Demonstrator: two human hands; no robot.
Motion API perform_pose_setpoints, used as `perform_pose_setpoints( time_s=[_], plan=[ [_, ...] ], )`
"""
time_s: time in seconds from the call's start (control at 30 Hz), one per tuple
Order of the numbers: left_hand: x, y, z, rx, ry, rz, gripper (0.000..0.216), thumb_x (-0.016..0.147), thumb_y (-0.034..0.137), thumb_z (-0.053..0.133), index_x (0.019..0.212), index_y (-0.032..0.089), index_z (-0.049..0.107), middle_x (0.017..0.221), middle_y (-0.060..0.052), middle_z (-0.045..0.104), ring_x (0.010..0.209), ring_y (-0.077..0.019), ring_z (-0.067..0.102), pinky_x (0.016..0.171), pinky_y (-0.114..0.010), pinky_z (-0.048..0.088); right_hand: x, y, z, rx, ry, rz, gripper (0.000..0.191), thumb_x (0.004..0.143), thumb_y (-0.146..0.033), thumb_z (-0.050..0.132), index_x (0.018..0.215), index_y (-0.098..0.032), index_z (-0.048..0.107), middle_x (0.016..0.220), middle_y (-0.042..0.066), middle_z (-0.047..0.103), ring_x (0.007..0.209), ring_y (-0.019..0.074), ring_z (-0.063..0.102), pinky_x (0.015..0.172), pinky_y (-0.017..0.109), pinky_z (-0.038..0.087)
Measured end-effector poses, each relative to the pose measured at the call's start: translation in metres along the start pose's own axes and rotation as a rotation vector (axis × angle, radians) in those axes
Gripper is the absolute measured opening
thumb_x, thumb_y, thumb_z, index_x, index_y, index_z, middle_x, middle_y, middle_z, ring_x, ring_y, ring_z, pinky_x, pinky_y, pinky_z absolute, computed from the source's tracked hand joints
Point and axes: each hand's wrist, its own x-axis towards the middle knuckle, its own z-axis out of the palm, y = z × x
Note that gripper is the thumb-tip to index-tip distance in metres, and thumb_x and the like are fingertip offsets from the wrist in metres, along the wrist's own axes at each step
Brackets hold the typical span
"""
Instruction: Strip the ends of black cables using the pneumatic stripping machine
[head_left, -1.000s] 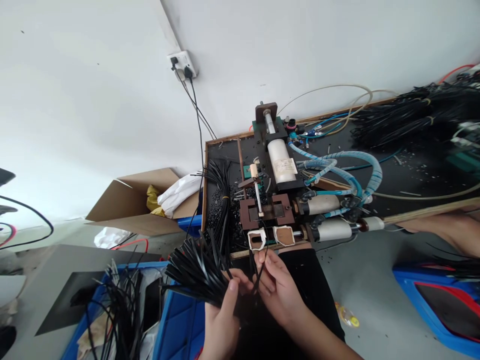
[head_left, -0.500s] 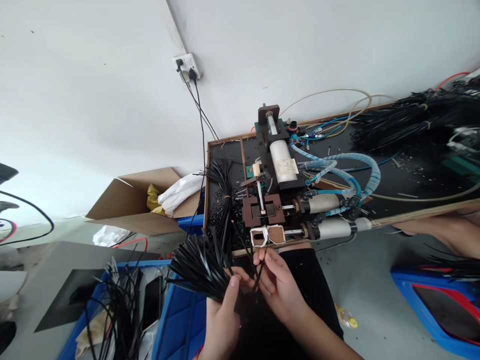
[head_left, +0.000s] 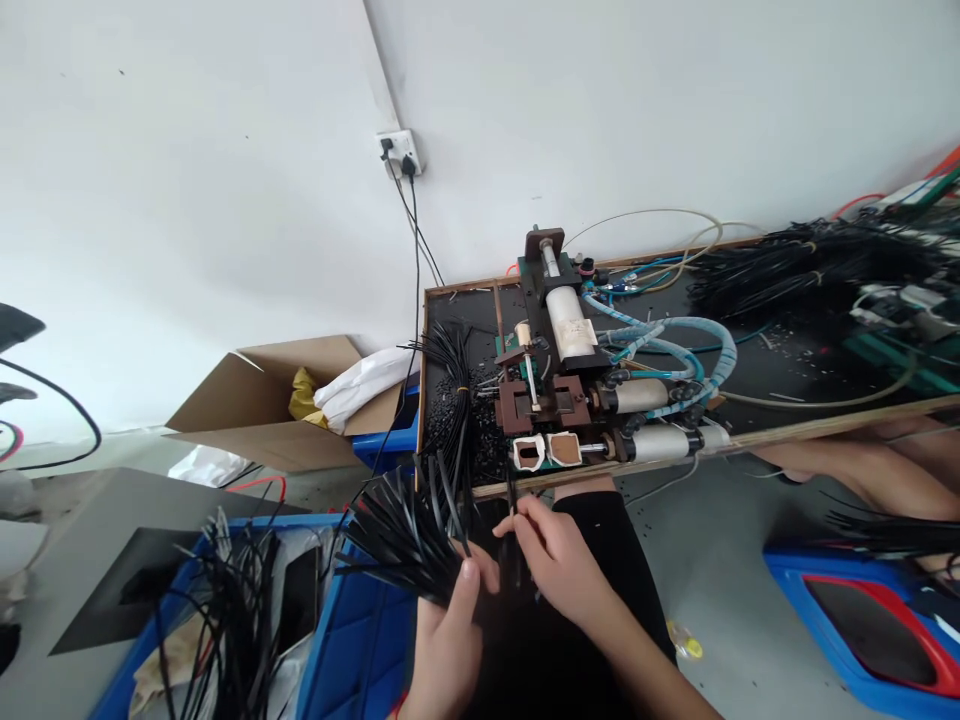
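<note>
My left hand (head_left: 457, 610) is closed around a thick bunch of black cables (head_left: 397, 540), whose loose ends fan out to the upper left. My right hand (head_left: 551, 555) pinches a dark cable (head_left: 512, 500) between thumb and fingers, just in front of the bench edge. Directly beyond it are two white-rimmed brown pads (head_left: 564, 448), with a gap between them. Behind these stand the brown metal jaws (head_left: 515, 407) of a small air-driven machine, parted from each other. The lower end of the right-hand cable is blurred.
White air cylinders (head_left: 571, 325) with blue hoses (head_left: 724, 350) sit on the bench. A tied cable bundle (head_left: 459, 400) lies among black scraps. To the left are a blue crate (head_left: 352, 610) and a cardboard box (head_left: 225, 400). Another person's leg (head_left: 832, 460) is at the right.
My right hand has drawn slightly away from my left, a cable in its pinch. The machine's brown jaws and white-rimmed pads have parted. The camera view has shifted a little.
</note>
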Motion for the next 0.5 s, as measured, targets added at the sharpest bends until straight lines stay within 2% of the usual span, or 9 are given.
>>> perform_pose_setpoints(
  time_s=[0.07,0.17,0.27,0.4,0.47,0.5],
  plan=[
    [-0.004,0.001,-0.003,-0.039,-0.025,0.021,0.036,0.099,0.044,0.076,0.073,0.02,0.069,0.068,-0.001,0.062,0.068,-0.0177,0.056,0.07,-0.029,0.049,0.002,0.002,-0.004,-0.315,-0.085,0.07,0.024,0.104,-0.023,0.051,0.091,-0.022,0.071,0.087,0.008,0.079,0.078,0.0244,0.07,0.072,0.032,0.045],
    [-0.011,0.003,-0.005,-0.142,-0.063,0.004,0.035,0.099,0.044,0.076,0.075,0.02,0.067,0.062,0.0,0.061,0.057,-0.017,0.057,0.059,-0.029,0.046,0.006,0.011,-0.006,-0.483,-0.186,0.158,0.02,0.092,-0.016,0.062,0.074,-0.021,0.071,0.085,0.013,0.08,0.081,0.03,0.074,0.071,0.034,0.044],
    [-0.018,0.005,-0.009,-0.165,-0.11,-0.02,0.037,0.102,0.045,0.072,0.074,0.02,0.065,0.058,0.001,0.06,0.047,-0.0161,0.058,0.051,-0.029,0.043,0.007,0.023,-0.009,-0.604,-0.254,0.225,0.019,0.087,-0.017,0.067,0.069,-0.02,0.072,0.087,0.015,0.081,0.084,0.0331,0.077,0.07,0.036,0.046],
    [-0.022,0.004,-0.015,-0.095,-0.158,-0.025,0.043,0.104,0.048,0.067,0.072,0.019,0.066,0.057,-0.001,0.06,0.048,-0.015,0.054,0.051,-0.029,0.042,-0.001,0.02,-0.024,-0.732,-0.17,0.316,0.016,0.094,-0.021,0.066,0.086,-0.016,0.079,0.098,0.022,0.081,0.093,0.0389,0.077,0.074,0.041,0.051],
    [-0.02,0.003,-0.015,-0.102,-0.113,-0.054,0.039,0.1,0.049,0.073,0.077,0.019,0.066,0.055,0.001,0.057,0.046,-0.0131,0.048,0.048,-0.027,0.036,-0.015,0.0,-0.035,-0.768,-0.084,0.307,0.021,0.101,-0.022,0.059,0.102,-0.014,0.078,0.108,0.026,0.079,0.103,0.0417,0.075,0.08,0.046,0.052],
    [-0.019,0.003,-0.013,-0.101,-0.096,-0.072,0.038,0.097,0.051,0.077,0.078,0.02,0.066,0.054,0.002,0.055,0.046,-0.0122,0.045,0.046,-0.026,0.034,-0.026,-0.016,-0.041,-0.764,-0.057,0.26,0.022,0.104,-0.022,0.056,0.108,-0.016,0.077,0.113,0.024,0.079,0.109,0.0407,0.073,0.084,0.047,0.052]
  ],
)
